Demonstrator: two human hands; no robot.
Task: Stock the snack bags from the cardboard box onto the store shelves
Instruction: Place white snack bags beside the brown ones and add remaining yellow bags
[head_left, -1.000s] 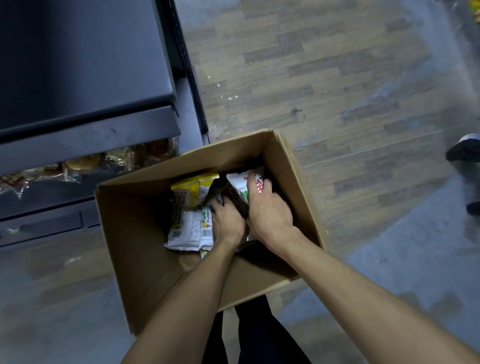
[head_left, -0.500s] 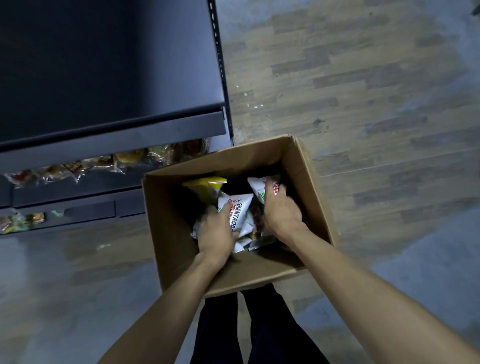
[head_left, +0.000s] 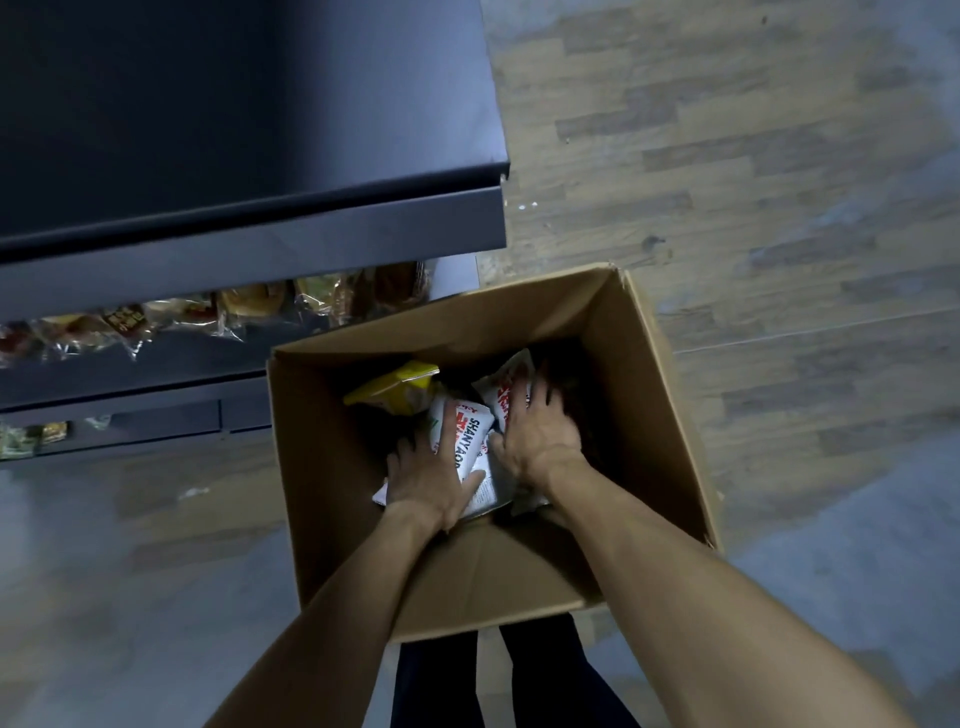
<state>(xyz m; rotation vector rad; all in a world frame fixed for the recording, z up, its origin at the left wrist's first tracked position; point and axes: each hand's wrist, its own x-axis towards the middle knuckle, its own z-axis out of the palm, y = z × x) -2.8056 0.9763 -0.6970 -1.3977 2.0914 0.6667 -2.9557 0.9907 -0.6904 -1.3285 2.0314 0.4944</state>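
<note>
An open cardboard box (head_left: 649, 395) stands on the floor below me, beside dark store shelves (head_left: 249, 244). Inside lie several snack bags: white bags with red print (head_left: 465, 434) and a yellow bag (head_left: 397, 387) at the far left. Both my hands are down in the box. My left hand (head_left: 428, 475) grips the left side of the bunch of white bags, its thumb across the front one. My right hand (head_left: 537, 436) holds the right side, fingers curled over another white bag (head_left: 506, 384). The box bottom is dark and mostly hidden.
A lower shelf (head_left: 156, 358) at the left carries a row of clear-wrapped baked goods (head_left: 249, 306). More small packets (head_left: 31, 436) sit on the shelf below. Wood-pattern floor (head_left: 753, 182) spreads to the right. My dark trouser legs (head_left: 441, 675) stand just behind the box.
The view has shifted so the box and shelves lie further right. My hands have gathered the white bags into a bunch between them, the left moving onto the front bag.
</note>
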